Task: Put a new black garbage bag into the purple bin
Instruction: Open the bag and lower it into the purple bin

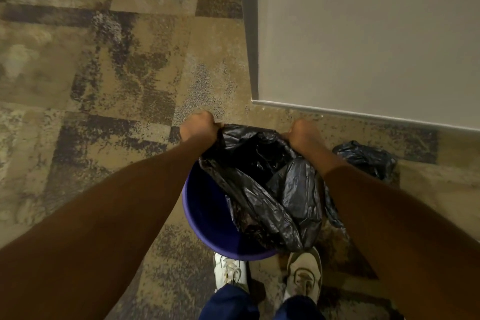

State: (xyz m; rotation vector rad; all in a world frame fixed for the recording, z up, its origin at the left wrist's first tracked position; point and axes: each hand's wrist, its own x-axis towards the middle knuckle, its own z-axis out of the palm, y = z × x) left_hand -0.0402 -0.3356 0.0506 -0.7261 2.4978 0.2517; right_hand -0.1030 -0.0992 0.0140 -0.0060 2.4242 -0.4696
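Mid-step: opening and seating the liner. Lower centre of the frame, purple bin [207, 210] standing on the patterned carpet [104, 86], just ahead of two pale sneakers [304, 273]. Black garbage bag [265, 182] held over the bin, mouth stretched between both fists near frame centre; lower folds already drooping inside the right half of the bin, with some plastic spilling over the right rim. Left part of the bin interior bare and blue-purple, no plastic over that rim yet. Left hand [198, 126] clenched on the bag's upper left edge, fingers curled tight around the plastic; right hand [302, 134] likewise clamped on the upper right edge. Further right, beside the right forearm, a second crumpled black bag [366, 158] lying on the carpet, touching nothing of the bin. Upper right, a pale wall panel [363, 34]. Next, by judgement: lowering the mouth, spreading it wider than the rim, folding the edge outward all round, starting with the uncovered left side, then pushing the slack down.
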